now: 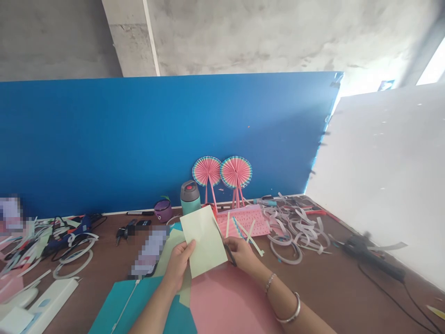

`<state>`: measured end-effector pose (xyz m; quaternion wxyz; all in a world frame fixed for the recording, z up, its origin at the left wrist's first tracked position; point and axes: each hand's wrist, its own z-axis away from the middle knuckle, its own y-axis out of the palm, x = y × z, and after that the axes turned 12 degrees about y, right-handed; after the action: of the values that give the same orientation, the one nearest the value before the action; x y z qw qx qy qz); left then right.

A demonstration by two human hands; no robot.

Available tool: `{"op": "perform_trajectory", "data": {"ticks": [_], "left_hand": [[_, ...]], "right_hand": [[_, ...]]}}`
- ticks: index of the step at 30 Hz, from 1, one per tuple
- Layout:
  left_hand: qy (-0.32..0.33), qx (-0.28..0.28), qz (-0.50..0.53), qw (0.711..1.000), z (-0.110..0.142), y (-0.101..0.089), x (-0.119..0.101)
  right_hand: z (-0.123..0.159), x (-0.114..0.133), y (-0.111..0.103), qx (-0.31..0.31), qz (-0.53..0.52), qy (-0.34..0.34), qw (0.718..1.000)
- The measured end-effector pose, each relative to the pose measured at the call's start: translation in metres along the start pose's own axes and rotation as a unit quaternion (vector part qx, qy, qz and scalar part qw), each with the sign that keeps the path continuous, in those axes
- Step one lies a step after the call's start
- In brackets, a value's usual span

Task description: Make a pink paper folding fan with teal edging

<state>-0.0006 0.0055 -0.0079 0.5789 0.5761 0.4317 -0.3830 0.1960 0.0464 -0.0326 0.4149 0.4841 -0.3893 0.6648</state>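
My left hand (181,260) is closed on a pale yellow-green sheet of paper (203,243), thumb on its front face. The sheet is tilted up above the table. At its right edge, my right hand (239,254) is closed round scissors with dark handles (230,256). Their thin blade runs up along that edge, and part of them is hidden by the fingers. Below both hands lie a pink sheet (229,301) and a teal sheet (139,304). More pale green paper (170,246) lies behind the left hand.
Two pink paper fans (235,172) stand by the blue partition (139,144), near a teal bottle (191,199) and a purple pot (162,211). Curled white strips (295,227) and a black glue gun (373,257) lie right. A phone (149,250) and a power strip (50,308) are left.
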Motion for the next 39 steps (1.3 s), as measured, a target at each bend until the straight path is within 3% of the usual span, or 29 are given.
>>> {"op": "perform_trajectory", "data": {"ticks": [7, 23, 39], "left_hand": [[-0.008, 0.026, -0.009, 1.0, 0.0017, 0.0018, -0.0013], [-0.003, 0.022, -0.007, 1.0, 0.0012, 0.0024, 0.0007], [0.005, 0.041, -0.03, 0.999, 0.0008, 0.0005, 0.0024]], "right_hand": [[0.0, -0.0004, 0.0003, -0.012, -0.008, -0.003, 1.0], [0.0032, 0.0052, 0.0035, 0.002, -0.057, -0.002, 0.998], [0.0007, 0.0012, 0.002, -0.008, -0.036, -0.004, 0.999]]}}
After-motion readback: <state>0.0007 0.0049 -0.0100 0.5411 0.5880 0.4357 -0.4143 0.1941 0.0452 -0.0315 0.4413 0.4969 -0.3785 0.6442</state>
